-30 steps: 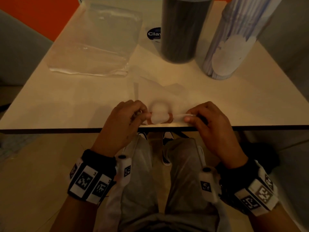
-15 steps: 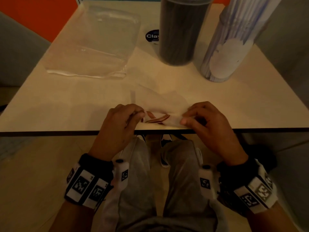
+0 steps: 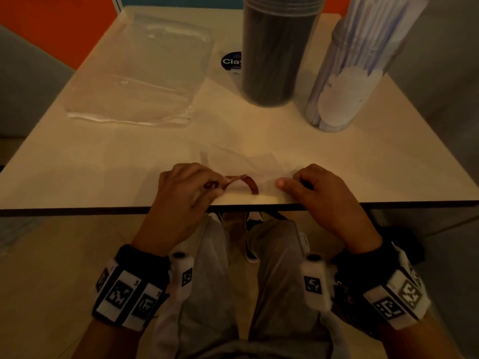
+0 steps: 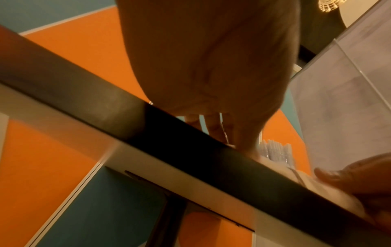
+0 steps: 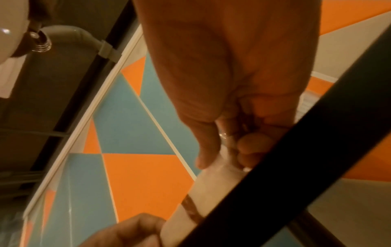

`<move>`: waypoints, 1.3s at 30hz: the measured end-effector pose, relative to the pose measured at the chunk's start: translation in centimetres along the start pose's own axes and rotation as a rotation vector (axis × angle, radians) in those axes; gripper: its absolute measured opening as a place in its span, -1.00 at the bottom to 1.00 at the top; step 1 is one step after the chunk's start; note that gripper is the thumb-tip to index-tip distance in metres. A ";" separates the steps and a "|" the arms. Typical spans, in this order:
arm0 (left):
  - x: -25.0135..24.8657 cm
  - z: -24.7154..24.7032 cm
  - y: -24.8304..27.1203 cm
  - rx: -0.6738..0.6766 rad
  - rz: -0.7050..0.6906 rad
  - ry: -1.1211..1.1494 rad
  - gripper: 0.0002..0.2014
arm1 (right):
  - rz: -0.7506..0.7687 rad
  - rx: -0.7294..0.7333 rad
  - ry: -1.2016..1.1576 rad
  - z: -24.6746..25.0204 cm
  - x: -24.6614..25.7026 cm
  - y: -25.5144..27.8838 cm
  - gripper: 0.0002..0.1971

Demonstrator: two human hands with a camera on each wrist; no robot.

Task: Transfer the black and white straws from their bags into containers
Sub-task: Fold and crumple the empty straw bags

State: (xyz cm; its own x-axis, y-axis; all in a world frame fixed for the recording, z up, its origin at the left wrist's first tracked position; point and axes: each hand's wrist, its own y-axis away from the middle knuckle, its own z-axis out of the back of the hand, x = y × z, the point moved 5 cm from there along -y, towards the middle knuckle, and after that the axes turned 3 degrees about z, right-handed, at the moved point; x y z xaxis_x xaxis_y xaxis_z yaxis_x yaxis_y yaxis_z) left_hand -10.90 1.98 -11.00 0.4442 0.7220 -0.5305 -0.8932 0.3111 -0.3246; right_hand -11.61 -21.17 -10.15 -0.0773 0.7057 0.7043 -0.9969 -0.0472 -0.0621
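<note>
Both containers look full; I judge tidy-up. My left hand [image 3: 185,189] pinches a rubber band [image 3: 248,183], right hand [image 3: 315,186] apparently pinching the rolled bag [image 3: 261,190] at six o'clock; next, slip the band over it.

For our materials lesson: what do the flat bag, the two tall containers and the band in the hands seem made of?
Flat bag: thin clear plastic, glossy and wrinkled. Containers: likely clear rigid plastic, since the straws show through. Band: probably rubber, reddish-brown, stretched by the left hand. Table: smooth pale top, perhaps laminate.
</note>
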 end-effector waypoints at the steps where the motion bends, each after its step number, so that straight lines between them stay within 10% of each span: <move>1: 0.0 0.1 -0.1 -0.014 0.004 0.011 -0.78 | -0.013 -0.036 -0.028 0.1 0.1 0.0 -0.80; 7: -0.2 -0.1 -0.8 0.005 0.019 0.021 -0.73 | 0.190 -0.163 -0.058 0.1 1.4 0.9 -0.82; 15: -0.3 0.7 -1.0 -0.070 0.055 0.094 -0.82 | 0.360 0.047 0.139 -1.0 1.5 0.6 -0.67; 28: -2.7 0.2 -1.2 0.048 -0.107 -0.242 -0.70 | 0.100 0.040 0.069 -1.6 2.3 -0.8 -0.78; 39: -4.4 1.3 -1.8 -0.245 0.209 0.819 -0.80 | -0.016 0.144 -0.895 -3.1 5.2 0.9 -0.76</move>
State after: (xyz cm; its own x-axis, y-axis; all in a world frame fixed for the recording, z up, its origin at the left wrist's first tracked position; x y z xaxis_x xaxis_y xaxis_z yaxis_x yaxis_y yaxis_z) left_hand -11.35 -1.00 -7.07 0.2673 0.0494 -0.9624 -0.9636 0.0133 -0.2669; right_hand -12.91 -15.33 -8.72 0.0174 -0.1038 0.9944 -0.9850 -0.1727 -0.0008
